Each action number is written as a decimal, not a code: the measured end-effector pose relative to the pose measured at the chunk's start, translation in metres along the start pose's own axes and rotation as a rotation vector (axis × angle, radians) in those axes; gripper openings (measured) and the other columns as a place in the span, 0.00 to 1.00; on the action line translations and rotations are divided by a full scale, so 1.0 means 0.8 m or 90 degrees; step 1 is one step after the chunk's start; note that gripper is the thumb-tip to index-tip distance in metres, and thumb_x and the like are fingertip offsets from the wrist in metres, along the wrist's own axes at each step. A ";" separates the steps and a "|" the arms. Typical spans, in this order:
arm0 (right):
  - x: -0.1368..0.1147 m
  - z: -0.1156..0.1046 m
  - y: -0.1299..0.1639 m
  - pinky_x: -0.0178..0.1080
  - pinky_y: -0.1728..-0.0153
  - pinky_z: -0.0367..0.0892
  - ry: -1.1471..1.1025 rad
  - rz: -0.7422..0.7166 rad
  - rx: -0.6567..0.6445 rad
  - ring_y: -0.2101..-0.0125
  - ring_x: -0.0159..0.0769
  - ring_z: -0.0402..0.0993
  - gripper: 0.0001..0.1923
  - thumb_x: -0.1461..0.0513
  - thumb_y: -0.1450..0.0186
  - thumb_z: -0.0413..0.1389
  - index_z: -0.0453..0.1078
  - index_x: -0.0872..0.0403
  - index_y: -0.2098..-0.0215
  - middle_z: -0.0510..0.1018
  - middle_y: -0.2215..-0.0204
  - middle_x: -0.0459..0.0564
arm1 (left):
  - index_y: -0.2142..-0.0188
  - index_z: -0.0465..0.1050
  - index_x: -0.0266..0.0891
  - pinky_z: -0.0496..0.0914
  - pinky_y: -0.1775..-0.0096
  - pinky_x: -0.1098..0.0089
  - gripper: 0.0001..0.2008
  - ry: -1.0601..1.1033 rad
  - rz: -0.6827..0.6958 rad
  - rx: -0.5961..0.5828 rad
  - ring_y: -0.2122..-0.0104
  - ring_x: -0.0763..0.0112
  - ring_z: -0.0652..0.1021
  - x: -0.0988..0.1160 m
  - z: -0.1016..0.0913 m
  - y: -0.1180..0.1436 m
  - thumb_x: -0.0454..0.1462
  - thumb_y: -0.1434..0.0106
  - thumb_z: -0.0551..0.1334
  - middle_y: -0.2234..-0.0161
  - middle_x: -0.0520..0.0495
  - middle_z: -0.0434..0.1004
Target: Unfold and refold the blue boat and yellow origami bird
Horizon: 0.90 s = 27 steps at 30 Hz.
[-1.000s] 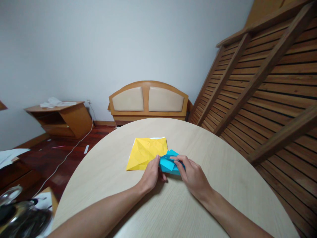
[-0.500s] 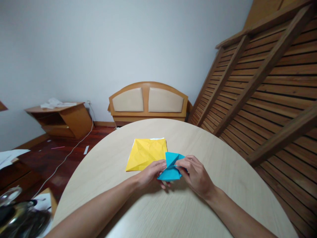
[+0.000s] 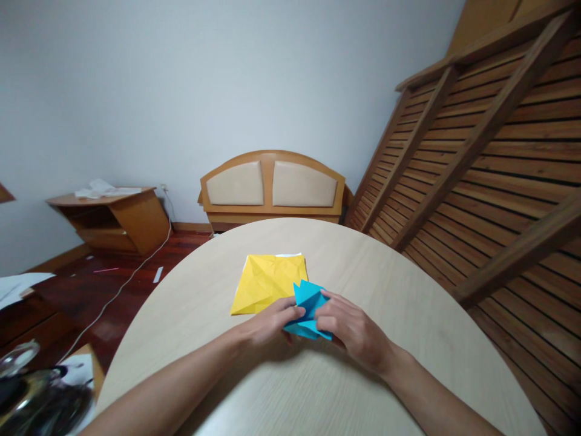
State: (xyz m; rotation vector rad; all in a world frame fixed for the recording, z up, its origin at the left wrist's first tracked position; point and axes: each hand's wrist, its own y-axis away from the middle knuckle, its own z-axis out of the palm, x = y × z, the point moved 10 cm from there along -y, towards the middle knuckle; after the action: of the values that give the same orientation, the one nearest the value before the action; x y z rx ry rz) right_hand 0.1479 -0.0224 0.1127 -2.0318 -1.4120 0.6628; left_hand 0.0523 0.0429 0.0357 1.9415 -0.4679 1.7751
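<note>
A: We have both hands on the blue paper [image 3: 310, 309]. Our left hand [image 3: 267, 327] pinches its left edge, fingers closed on it, and our right hand [image 3: 351, 330] grips the right side, thumb and fingers folded over it.

B: Where does it lie from us?

A: Straight ahead, between the two hands, at the middle of the table [image 3: 408, 315]. It is partly folded, and two small points stand up at its far edge. Its lower edge seems to rest on the table, though we cannot tell for sure, since our fingers cover it.

B: Long axis?

A: Roughly left to right across us, from one hand to the other. Neither hand is nearer; both touch it.

B: And beside it?

A: The yellow paper [image 3: 267, 281] lies flat just beyond and to the left. The blue one overlaps its near right corner. Our left fingertips are at its near edge.

B: Counts?

A: One blue sheet and one yellow sheet; a thin white edge shows at the yellow sheet's far side, perhaps another sheet underneath. Two hands, both ours. Beyond the table stand one headboard [image 3: 272, 184] against the wall, one low cabinet [image 3: 118, 221] to the left, and slatted frames [image 3: 490, 157] leaning on the right.
</note>
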 end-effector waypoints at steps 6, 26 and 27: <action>-0.026 0.007 -0.004 0.50 0.41 0.64 0.067 -0.073 -0.042 0.68 0.31 0.75 0.14 0.66 0.26 0.44 0.70 0.51 0.63 0.79 0.70 0.44 | 0.76 0.67 0.38 0.60 0.78 0.73 0.11 -0.047 -0.027 0.114 0.79 0.73 0.64 -0.015 -0.025 -0.001 0.43 0.44 0.61 0.80 0.52 0.64; -0.011 -0.007 -0.001 0.55 0.38 0.59 0.110 -0.025 -0.034 0.50 0.37 0.75 0.13 0.65 0.26 0.46 0.72 0.50 0.53 0.81 0.61 0.48 | 0.72 0.72 0.36 0.66 0.71 0.69 0.11 -0.095 -0.015 0.178 0.75 0.67 0.70 -0.020 -0.045 0.001 0.42 0.42 0.59 0.75 0.47 0.73; -0.017 -0.007 -0.002 0.55 0.37 0.57 0.116 -0.051 -0.027 0.51 0.36 0.75 0.13 0.65 0.26 0.46 0.72 0.51 0.54 0.81 0.62 0.47 | 0.70 0.72 0.36 0.67 0.70 0.69 0.12 -0.071 -0.035 0.181 0.74 0.66 0.71 -0.024 -0.046 0.001 0.43 0.42 0.59 0.75 0.47 0.73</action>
State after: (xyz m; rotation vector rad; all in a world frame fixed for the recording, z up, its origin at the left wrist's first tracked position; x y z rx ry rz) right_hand 0.1465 -0.0361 0.1189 -2.0016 -1.4018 0.4060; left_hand 0.0190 0.0613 0.0192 2.2311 -0.2033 1.7844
